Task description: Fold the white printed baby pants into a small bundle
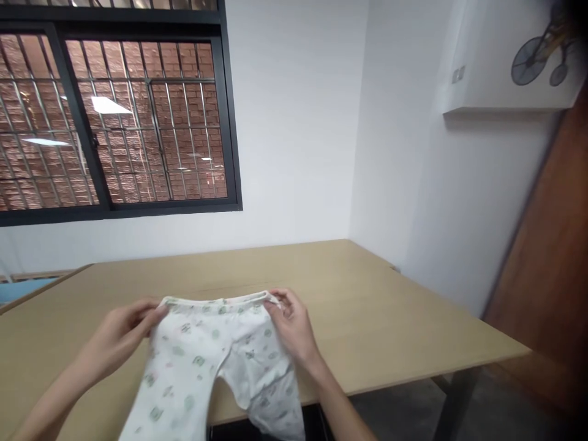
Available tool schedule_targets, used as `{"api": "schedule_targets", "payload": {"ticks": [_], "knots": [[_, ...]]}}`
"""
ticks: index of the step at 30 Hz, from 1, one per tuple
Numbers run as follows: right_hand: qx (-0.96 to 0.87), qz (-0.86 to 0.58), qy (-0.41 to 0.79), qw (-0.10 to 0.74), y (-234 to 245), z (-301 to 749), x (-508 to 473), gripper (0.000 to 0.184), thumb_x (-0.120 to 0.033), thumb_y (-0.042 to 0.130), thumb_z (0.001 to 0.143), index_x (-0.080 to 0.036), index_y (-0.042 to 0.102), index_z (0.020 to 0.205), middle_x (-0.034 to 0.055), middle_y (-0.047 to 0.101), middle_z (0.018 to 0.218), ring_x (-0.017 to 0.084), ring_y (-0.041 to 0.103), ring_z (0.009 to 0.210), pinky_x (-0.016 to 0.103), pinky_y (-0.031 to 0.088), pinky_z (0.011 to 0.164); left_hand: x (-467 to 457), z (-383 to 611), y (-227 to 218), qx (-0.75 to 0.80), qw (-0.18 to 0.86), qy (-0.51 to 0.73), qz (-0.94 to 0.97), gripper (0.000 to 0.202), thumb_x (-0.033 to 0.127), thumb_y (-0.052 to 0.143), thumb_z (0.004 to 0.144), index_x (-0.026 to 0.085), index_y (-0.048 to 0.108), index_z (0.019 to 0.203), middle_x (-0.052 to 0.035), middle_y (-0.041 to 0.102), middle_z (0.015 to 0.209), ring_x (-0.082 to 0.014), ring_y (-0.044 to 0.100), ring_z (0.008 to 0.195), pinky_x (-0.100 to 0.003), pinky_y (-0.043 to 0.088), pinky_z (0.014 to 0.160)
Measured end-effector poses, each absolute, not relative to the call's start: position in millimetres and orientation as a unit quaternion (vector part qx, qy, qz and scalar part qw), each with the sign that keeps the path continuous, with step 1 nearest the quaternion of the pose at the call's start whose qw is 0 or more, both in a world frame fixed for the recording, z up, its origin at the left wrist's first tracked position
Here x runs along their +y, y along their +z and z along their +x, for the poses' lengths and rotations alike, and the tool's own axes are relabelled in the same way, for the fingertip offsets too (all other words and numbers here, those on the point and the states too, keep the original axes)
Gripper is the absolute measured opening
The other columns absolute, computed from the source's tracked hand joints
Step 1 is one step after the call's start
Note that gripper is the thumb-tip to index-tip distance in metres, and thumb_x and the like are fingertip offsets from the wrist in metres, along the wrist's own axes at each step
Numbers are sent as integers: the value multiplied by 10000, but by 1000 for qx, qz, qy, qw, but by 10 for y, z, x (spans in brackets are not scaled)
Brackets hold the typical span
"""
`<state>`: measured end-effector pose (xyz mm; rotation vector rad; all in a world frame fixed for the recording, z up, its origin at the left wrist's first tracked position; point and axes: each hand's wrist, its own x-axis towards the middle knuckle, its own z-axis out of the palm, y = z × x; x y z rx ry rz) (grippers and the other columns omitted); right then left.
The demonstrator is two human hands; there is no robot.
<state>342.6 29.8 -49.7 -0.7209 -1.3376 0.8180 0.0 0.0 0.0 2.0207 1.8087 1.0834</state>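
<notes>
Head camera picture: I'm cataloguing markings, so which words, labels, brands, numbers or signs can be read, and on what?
None can be read.
Patterned pants: the small motifs are too blurred to tell whether any hold lettering.
Wall plates: too small to make out any marking.

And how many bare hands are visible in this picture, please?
2. The left hand holds one top corner of the white fabric trousers with green print; the right hand holds the other.
</notes>
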Motion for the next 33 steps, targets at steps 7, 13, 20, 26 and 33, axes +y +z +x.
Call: {"api": "schedule_targets", "payload": {"ticks": [7, 13, 20, 26, 33], "knots": [[-701, -428, 272, 502, -504, 4026, 1022, 335, -364, 588, 907, -193, 589, 1196, 71, 704, 1025, 197, 678, 870, 278, 524, 708, 748, 557, -73, 566, 85, 298, 764, 413, 580, 325, 987, 242, 560, 1028, 20, 623, 698, -200, 591, 681, -294, 403, 648], [-743, -468, 271, 394, -913, 4009, 1785, 191, -249, 607, 851, -173, 664, 1018, 7, 665, 805, 133, 575, 591, 229, 418, 533, 1618, 772, -607, 578, 43, 250, 776, 251, 332, 369, 1007, 206, 567, 918, -41, 656, 924, -209, 611, 920, -342, 431, 837], [-754, -535, 181, 336, -1380, 3943, 2584, 254, -336, 546, 958, -181, 599, 764, 0, 616, 762, 159, 559, 715, 294, 437, 707, 2481, 870, -1283, 644, 47, 246, 723, 266, 413, 544, 982, 159, 621, 983, -45, 646, 1019, -205, 618, 994, -419, 502, 904], [-728, -600, 108, 314, -1623, 3928, 3070, 219, -370, 573, 972, -164, 634, 928, 43, 656, 992, 215, 600, 968, 405, 424, 914, 2891, 1040, -1658, 698, 72, 259, 664, 281, 425, 559, 975, 164, 620, 1058, -61, 641, 1109, -215, 614, 1044, -424, 511, 912], [-707, -633, 83, 306, -1751, 4035, 3301, 125, -202, 571, 946, -208, 607, 1065, 71, 697, 1116, 226, 586, 1114, 343, 306, 925, 3134, 1225, -1659, 742, 85, 231, 623, 276, 420, 586, 965, 160, 637, 1044, -53, 663, 1065, -206, 641, 995, -416, 536, 883]]}}
